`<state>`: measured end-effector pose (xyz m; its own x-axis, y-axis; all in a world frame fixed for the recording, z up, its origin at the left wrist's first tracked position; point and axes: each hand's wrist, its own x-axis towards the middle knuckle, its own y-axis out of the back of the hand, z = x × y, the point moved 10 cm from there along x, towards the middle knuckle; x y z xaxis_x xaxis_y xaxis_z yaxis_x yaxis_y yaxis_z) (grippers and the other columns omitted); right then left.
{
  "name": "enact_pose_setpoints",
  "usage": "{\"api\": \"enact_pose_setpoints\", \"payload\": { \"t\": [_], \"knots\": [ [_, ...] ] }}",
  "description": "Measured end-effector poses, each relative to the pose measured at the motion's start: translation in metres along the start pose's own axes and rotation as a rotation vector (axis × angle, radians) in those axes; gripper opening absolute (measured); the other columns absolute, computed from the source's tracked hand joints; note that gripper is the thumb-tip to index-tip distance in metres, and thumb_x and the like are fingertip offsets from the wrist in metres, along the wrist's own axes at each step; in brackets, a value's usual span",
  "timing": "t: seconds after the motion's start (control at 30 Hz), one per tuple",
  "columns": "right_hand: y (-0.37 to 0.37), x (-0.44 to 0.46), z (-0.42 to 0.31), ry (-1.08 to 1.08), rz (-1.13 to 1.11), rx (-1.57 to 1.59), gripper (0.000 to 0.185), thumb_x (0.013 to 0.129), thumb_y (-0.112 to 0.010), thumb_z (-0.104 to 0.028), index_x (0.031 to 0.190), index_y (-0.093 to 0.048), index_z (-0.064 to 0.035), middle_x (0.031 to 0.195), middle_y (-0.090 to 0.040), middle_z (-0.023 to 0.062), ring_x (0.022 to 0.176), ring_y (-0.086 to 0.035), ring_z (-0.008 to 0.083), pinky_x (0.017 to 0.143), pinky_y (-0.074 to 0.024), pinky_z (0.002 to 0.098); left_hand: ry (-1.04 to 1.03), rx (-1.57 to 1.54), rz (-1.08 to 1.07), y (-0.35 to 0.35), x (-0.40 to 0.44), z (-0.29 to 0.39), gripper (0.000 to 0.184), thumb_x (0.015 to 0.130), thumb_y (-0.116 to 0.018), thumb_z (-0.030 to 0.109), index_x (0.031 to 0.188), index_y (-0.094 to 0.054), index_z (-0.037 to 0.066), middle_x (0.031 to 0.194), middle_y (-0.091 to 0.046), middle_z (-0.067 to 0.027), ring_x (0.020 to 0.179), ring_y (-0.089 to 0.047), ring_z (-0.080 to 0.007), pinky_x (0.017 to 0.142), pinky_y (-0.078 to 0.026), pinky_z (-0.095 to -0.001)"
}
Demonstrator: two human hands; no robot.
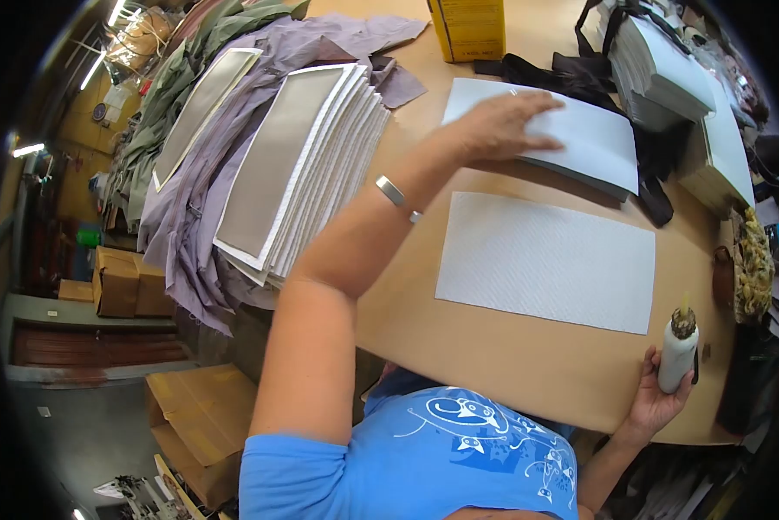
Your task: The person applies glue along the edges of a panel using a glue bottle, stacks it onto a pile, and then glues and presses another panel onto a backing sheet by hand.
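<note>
My left hand [509, 126] reaches across the table with its fingers apart, over a stack of white sheets [589, 134]. The fingers are slightly blurred, and I cannot tell whether they touch the top sheet. Nearer to me, a single white textured sheet [545, 260] lies flat on the table. At the table's right front edge, my right hand [654, 399] is wrapped round a white squeeze bottle [678, 355]. The bottle is upright, with a brown, crusted neck and a yellowish tip.
On the left, a fanned stack of white-edged grey panels [281, 165] rests on crumpled mauve cloth [190, 234]; another panel [206, 113] lies beyond. A yellow tin [467, 30], black straps [554, 78] and piled white boards [658, 65] stand at the back. Cardboard boxes [203, 416] are lower left.
</note>
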<state>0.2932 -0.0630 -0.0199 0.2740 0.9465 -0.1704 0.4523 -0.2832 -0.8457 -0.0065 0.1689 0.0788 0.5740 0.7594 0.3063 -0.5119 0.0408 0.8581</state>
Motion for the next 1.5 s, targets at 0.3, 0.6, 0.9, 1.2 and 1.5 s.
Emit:
{"api": "enact_pose_setpoints", "payload": {
  "t": [0.3, 0.6, 0.9, 1.2, 1.5],
  "knots": [
    [-0.002, 0.001, -0.006, 0.009, -0.011, -0.099, 0.039, 0.080, -0.055, -0.022, 0.107, -0.045, 0.0058, 0.088, -0.055, 0.0188, 0.071, -0.054, 0.0285, 0.085, -0.0421, 0.0442, 0.575, 0.831, 0.343, 0.258, -0.097, -0.162, 0.036, 0.073, -0.057, 0.037, 0.101, -0.059, 0.014, 0.108, -0.055, -0.0077, 0.097, -0.054, -0.0252, 0.084, -0.041, -0.0362],
    [-0.058, 0.020, 0.002, 0.002, -0.104, -0.134, 0.042, 0.082, -0.052, -0.021, 0.108, -0.041, 0.0095, 0.087, -0.049, 0.0199, 0.075, -0.047, 0.0269, 0.087, -0.0394, 0.0431, 0.856, 1.036, 0.335, 0.318, -0.183, -0.210, 0.055, 0.072, -0.058, 0.046, 0.116, -0.048, 0.016, 0.113, -0.053, -0.0081, 0.104, -0.050, -0.0267, 0.086, -0.040, -0.0379],
    [-0.079, 0.029, 0.036, -0.087, -0.142, -0.143, 0.041, 0.082, -0.052, -0.023, 0.106, -0.045, 0.0097, 0.083, -0.057, 0.0232, 0.074, -0.057, 0.0322, 0.089, -0.0374, 0.0456, 0.824, 0.981, 0.232, 0.312, -0.188, -0.235, 0.051, 0.072, -0.062, 0.038, 0.114, -0.048, 0.014, 0.107, -0.056, -0.0097, 0.101, -0.052, -0.0261, 0.085, -0.041, -0.0356],
    [-0.077, 0.030, 0.040, -0.089, -0.105, -0.202, 0.041, 0.081, -0.054, -0.023, 0.105, -0.046, 0.0084, 0.088, -0.056, 0.0225, 0.070, -0.055, 0.0306, 0.085, -0.0408, 0.0471, 0.629, 1.125, 0.198, 0.303, -0.175, -0.223, 0.042, 0.074, -0.054, 0.012, 0.115, -0.045, 0.012, 0.105, -0.055, -0.0139, 0.094, -0.055, -0.0314, 0.078, -0.045, -0.0406],
    [-0.128, 0.052, 0.074, -0.168, -0.192, -0.318, 0.058, 0.078, -0.057, -0.022, 0.122, -0.030, 0.0034, 0.115, -0.043, 0.0197, 0.108, -0.045, 0.0341, 0.084, -0.0431, 0.0522, 0.530, 0.974, 0.462, 0.324, -0.191, -0.189, 0.047, 0.069, -0.053, 0.005, 0.115, -0.042, 0.011, 0.102, -0.055, -0.0159, 0.091, -0.054, -0.0341, 0.079, -0.044, -0.0413]
  ]
}}
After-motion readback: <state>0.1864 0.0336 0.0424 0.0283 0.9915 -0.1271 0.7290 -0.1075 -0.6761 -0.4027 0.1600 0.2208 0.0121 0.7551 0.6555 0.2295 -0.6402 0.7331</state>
